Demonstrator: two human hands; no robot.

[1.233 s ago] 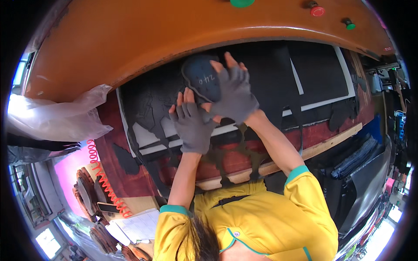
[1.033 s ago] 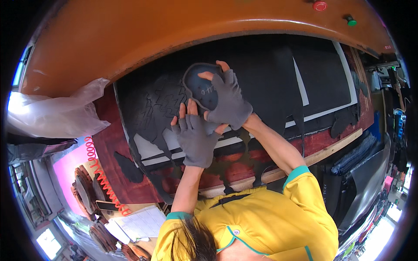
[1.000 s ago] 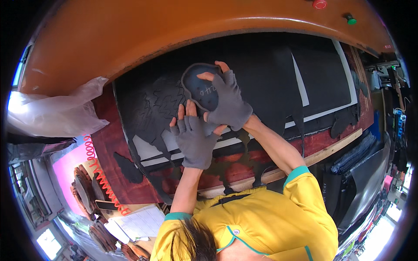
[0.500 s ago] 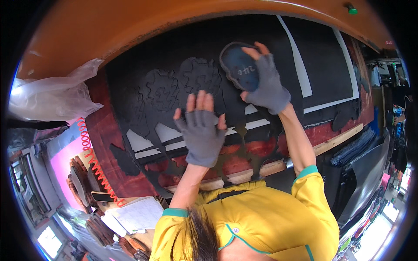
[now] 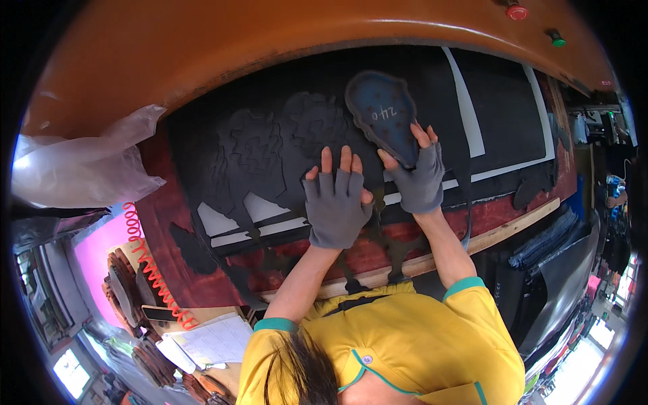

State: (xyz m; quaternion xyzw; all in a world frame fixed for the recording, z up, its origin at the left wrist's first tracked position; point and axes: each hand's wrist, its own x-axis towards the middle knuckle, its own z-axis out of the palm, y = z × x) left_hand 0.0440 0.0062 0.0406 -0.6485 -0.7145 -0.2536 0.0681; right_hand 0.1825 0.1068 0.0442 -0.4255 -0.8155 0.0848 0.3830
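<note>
A cutting die (image 5: pixel 383 111), blue on top with a dark raised rim, lies on the black sheet material (image 5: pixel 304 77), its narrow end toward me. My right hand (image 5: pixel 420 177), in a grey fingerless glove, pinches that narrow end between thumb and fingers. My left hand (image 5: pixel 339 206), gloved the same way, lies palm down on the sheet's near part with the fingers stretched out, holding nothing. Just beyond it and to its left, cut outlines (image 5: pixel 255 145) with jagged edges show in the sheet.
An orange machine beam (image 5: pixel 270 47) spans the far side, with red (image 5: pixel 517 12) and green (image 5: pixel 557 40) buttons. White strips (image 5: pixel 466 101) show beside the black sheet. Clear plastic (image 5: pixel 81 162) hangs at left by a red coiled hose (image 5: pixel 145 260). A wooden strip (image 5: pixel 499 236) edges the red board.
My right hand has moved from the die's right side to its near end. The die has turned so that this end points toward me. My left hand has shifted slightly right.
</note>
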